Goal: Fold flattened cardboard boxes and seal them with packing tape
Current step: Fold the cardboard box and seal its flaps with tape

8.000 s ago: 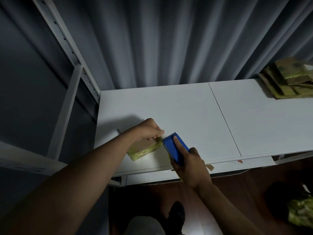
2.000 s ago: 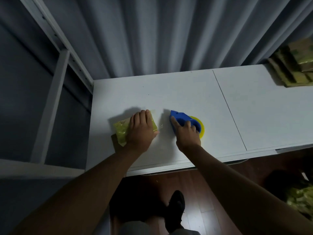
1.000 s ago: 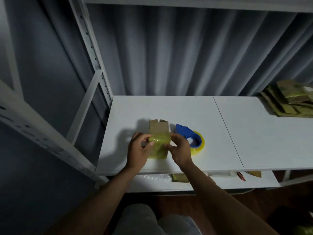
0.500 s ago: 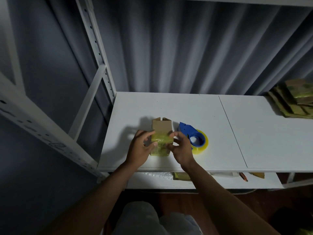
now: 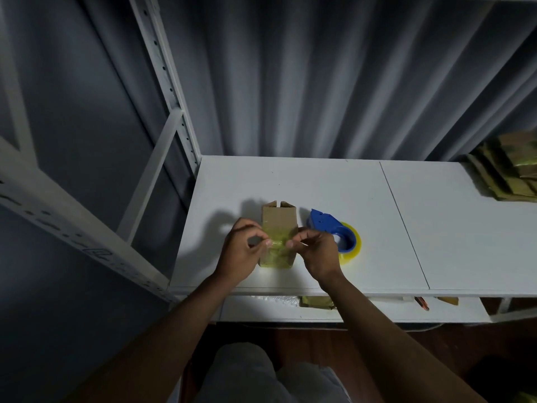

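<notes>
We see bare forearms, no sleeves or wrist gear; left hand (image 5: 239,251) and right hand (image 5: 319,253) ungloved. Light grey trousers (image 5: 270,373) at bottom.

I can read no text, label, brand or number anywhere. The cardboard box (image 5: 279,225) I hold shows plain brown board and yellowish tape, the blue tape dispenser (image 5: 329,225) bears no legible marking, and the white shelf (image 5: 436,222) is unmarked.

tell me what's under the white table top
Below the table top a lower shelf shows a yellowish packet, a pencil-like object and a small tan piece. The top covers everything further back.
</notes>
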